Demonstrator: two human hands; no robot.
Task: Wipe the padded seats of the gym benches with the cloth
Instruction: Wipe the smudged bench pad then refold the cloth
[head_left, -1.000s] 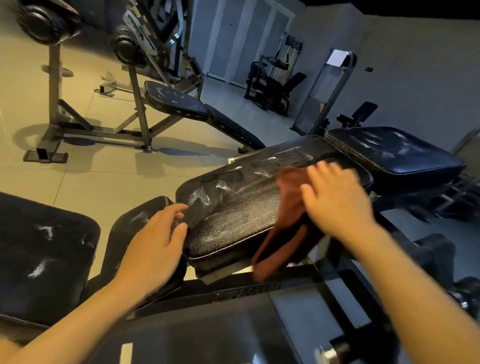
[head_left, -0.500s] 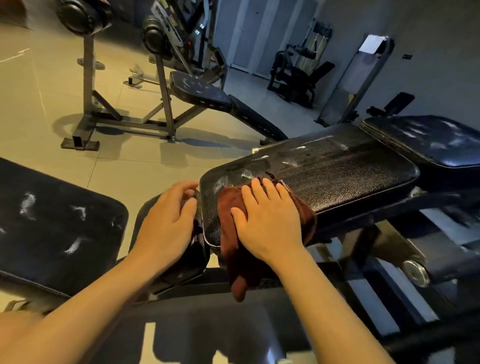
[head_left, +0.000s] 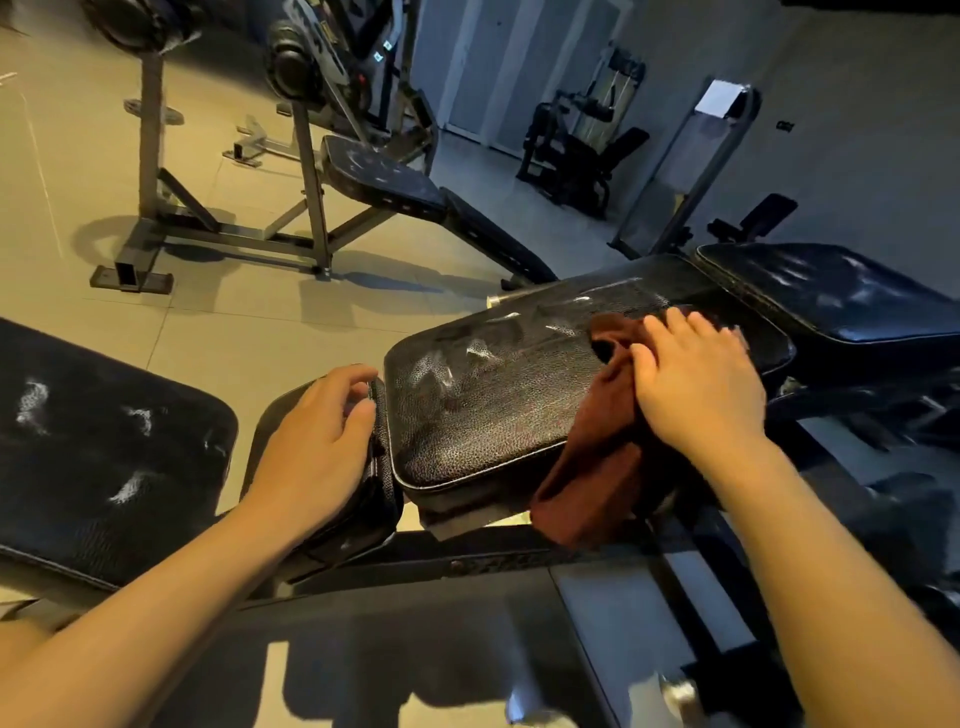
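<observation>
A black padded bench seat (head_left: 483, 410) with whitish smears lies in the middle of the view. A dark red cloth (head_left: 592, 457) is spread over its right side and hangs down past the near edge. My right hand (head_left: 696, 384) presses flat on the cloth with straight fingers. My left hand (head_left: 317, 447) rests on a smaller black pad (head_left: 363, 514) just left of the seat, fingers bent over its edge where the two pads meet.
Another smeared black pad (head_left: 93, 447) lies at the left, and one more (head_left: 841, 301) at the right rear. A weight bench on a steel frame (head_left: 374, 182) stands on the tiled floor behind. The bench's dark metal frame (head_left: 467, 566) runs below my arms.
My right hand slid the cloth from the seat's near-left corner rightwards along the pad to its right side. My left hand stayed on the small pad.
</observation>
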